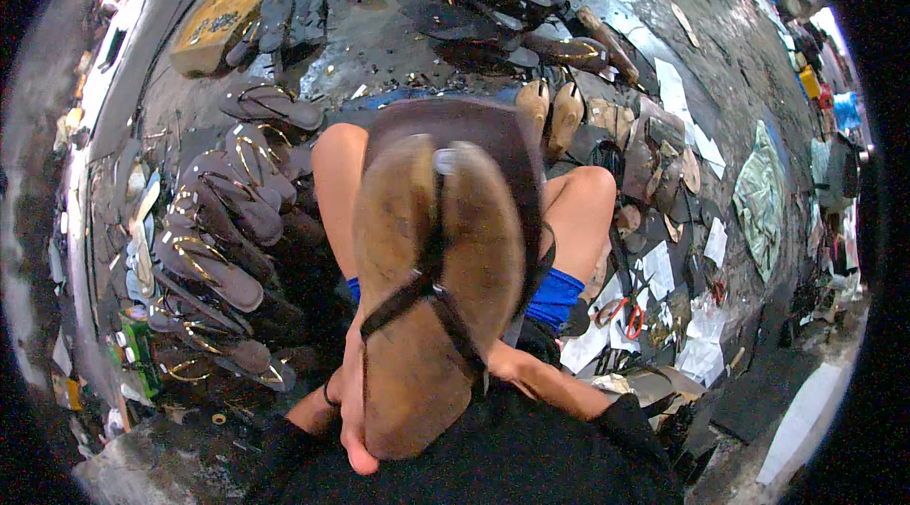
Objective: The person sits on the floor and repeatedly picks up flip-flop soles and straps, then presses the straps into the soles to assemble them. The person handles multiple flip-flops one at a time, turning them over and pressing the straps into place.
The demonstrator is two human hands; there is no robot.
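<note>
The floor [398, 50] is dark and crowded, with finished sandals [213, 239] piled at the person's left. Above the lap a brown sandal [427, 296] is held up with its black strap [427, 292] on top. The left hand [349, 401] closes around its heel edge; the right hand [500, 363] is hidden behind it, so its grip I cannot tell. The strap could pull loose if the sole is bent too much.

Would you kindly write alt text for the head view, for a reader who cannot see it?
A seated person's left hand grips the heel of a brown sandal with dark straps, held over the knees; the right hand is hidden behind it. Finished sandals lie piled at left, red-handled scissors at right.
</note>
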